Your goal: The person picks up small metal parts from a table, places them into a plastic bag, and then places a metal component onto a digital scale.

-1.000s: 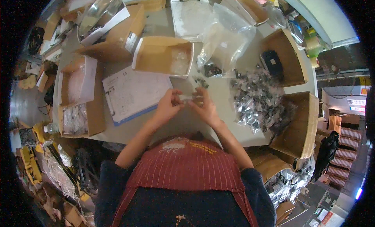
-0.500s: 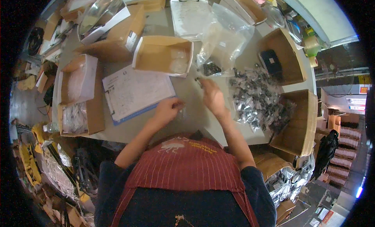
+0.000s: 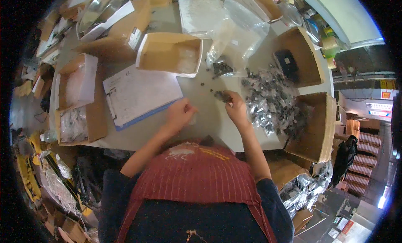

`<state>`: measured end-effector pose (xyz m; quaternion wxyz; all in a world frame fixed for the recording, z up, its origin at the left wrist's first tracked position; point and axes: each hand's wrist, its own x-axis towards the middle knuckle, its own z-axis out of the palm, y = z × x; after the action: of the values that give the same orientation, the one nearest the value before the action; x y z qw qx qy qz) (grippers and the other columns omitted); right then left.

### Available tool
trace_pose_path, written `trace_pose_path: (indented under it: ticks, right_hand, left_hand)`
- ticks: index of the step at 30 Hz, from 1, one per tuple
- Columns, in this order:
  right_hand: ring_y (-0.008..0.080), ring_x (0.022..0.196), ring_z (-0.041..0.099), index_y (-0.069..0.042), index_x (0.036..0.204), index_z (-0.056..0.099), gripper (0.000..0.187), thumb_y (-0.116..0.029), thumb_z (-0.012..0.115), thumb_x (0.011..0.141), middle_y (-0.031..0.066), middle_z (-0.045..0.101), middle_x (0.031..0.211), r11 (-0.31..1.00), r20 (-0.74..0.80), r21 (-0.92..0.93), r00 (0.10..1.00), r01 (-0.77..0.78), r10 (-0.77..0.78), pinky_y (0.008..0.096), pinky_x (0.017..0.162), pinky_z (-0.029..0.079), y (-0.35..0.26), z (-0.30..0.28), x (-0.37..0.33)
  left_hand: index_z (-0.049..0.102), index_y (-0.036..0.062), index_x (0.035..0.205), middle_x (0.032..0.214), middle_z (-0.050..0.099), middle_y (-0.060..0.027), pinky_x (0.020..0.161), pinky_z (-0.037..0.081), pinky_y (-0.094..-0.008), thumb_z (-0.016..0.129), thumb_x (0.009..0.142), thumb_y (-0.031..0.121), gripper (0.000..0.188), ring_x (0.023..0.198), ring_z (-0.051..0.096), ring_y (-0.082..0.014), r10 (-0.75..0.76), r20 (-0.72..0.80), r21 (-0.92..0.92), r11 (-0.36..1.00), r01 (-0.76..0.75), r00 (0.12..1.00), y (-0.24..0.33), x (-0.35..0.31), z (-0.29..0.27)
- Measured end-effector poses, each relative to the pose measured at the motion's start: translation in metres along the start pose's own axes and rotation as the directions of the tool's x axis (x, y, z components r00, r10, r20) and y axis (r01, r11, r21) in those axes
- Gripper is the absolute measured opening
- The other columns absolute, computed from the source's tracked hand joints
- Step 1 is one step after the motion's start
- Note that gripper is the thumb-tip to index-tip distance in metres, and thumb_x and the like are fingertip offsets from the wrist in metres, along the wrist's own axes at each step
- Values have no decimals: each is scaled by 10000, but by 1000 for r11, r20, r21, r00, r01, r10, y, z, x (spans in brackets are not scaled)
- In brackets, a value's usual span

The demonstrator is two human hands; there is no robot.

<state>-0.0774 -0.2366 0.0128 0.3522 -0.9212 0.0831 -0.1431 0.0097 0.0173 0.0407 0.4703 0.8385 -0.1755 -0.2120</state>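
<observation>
Right hand [image 3: 237,110] bent at small dark parts [image 3: 218,94], middle of the surface [image 3: 211,123]; pinching or not, can't tell; left hand [image 3: 180,114] curled, near left, grip hidden; loose parts could scatter if fingers brush them, or mix into bagged pile [image 3: 270,102] at right.

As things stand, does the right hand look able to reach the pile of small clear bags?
Probably yes: the right hand is close beside the pile of small clear bags, with nothing visible blocking the way.
</observation>
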Motion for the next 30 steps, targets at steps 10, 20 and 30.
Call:
trace_pose_path:
  ticks: [10, 20, 30]
  right_hand:
    - [366, 862, 650, -25, 1094, 610, 290, -29, 648, 806, 181, 655, 993, 976, -34, -216, 999, -33, 26, 455, 753, 529, -31, -6, -2]
    - [402, 814, 633, -61, 958, 631, 110, -43, 623, 850, 169, 645, 862, 957, -156, -287, 983, 50, -98, 488, 690, 517, -35, 17, 5]
    - [326, 865, 670, -32, 997, 693, 187, -45, 724, 814, 141, 677, 959, 975, 39, 201, 995, -95, 89, 390, 723, 547, -85, -18, -10]
  left_hand:
    - [669, 68, 853, 792, 628, -135, 677, 484, -431, 764, 821, 337, 287, 750, 607, -310, 286, 48, 106, 951, -290, 957, -3, 2, 12]
    - [634, 55, 845, 808, 602, -97, 698, 474, -383, 777, 823, 348, 327, 761, 593, -264, 246, 1, 42, 968, -246, 969, 6, 10, 27]
    - [644, 60, 820, 836, 607, -151, 701, 476, -466, 735, 802, 286, 243, 802, 604, -360, 246, 29, 79, 966, -248, 969, -5, 13, 32]
